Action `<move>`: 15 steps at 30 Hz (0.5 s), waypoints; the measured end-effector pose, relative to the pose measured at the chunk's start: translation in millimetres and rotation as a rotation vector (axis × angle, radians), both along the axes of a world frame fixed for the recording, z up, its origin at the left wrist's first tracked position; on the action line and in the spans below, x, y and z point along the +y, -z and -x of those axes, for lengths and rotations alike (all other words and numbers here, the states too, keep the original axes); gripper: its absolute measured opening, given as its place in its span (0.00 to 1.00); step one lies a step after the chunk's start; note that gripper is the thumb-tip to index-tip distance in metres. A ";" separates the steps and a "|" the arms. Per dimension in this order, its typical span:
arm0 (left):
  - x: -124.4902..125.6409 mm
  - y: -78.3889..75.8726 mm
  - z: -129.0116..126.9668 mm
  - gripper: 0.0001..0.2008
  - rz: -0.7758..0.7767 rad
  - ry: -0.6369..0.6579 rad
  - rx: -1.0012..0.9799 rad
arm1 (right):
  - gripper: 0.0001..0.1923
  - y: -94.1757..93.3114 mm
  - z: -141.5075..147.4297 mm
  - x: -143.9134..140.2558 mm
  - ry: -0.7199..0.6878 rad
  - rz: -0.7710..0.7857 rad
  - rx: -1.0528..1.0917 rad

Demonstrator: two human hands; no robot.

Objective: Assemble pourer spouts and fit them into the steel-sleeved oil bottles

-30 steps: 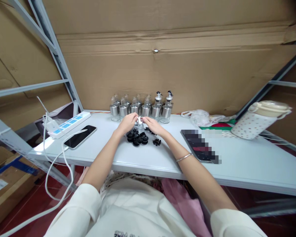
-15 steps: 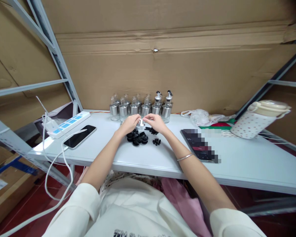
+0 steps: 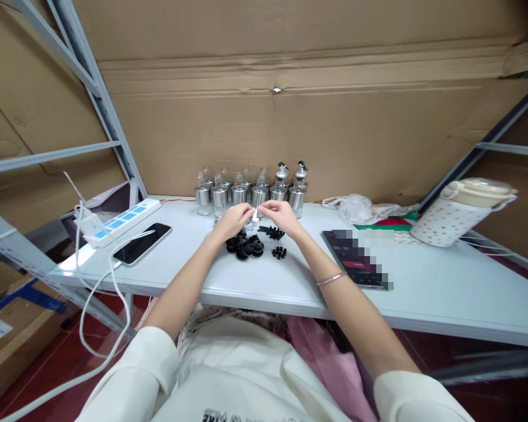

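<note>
Hiding behind fingertips (image 3: 250, 209): white piece (image 3: 255, 215).

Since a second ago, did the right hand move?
Yes. The right hand has lifted up and away from the pile of black plastic caps, toward the row of small glass-and-steel bottles.

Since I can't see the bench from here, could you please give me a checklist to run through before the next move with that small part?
1. Small white part pinched between left hand and right hand: ok.
2. Part lifted above the white table: ok.
3. Pile of round black plastic caps near both hands: ok.
4. Row of small glass bottles with steel bases upright behind the hands: ok.
5. Part's orientation: cannot tell, too small.
</note>
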State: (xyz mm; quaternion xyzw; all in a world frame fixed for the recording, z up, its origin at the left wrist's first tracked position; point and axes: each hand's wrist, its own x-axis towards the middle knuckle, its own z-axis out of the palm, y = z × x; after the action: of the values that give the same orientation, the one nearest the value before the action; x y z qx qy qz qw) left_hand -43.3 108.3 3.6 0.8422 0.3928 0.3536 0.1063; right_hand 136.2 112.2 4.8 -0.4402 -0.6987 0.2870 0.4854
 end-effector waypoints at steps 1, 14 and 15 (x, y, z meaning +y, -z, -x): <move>-0.2 -0.2 -0.1 0.14 0.001 -0.001 -0.014 | 0.14 -0.4 0.4 -0.4 -0.003 0.002 0.001; -4.8 -3.3 -2.4 0.11 0.049 -0.007 -0.030 | 0.16 -2.5 -7.5 1.0 -0.020 -0.003 -0.151; -4.3 -2.9 -2.3 0.10 0.044 -0.007 -0.035 | 0.14 -1.7 -10.5 3.1 0.010 -0.027 -0.229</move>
State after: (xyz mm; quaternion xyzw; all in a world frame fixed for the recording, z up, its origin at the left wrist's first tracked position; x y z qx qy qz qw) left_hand -41.0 104.0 6.5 0.8319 0.4016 0.3600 0.1306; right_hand 146.7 115.3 6.5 -0.4671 -0.7511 0.2228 0.4098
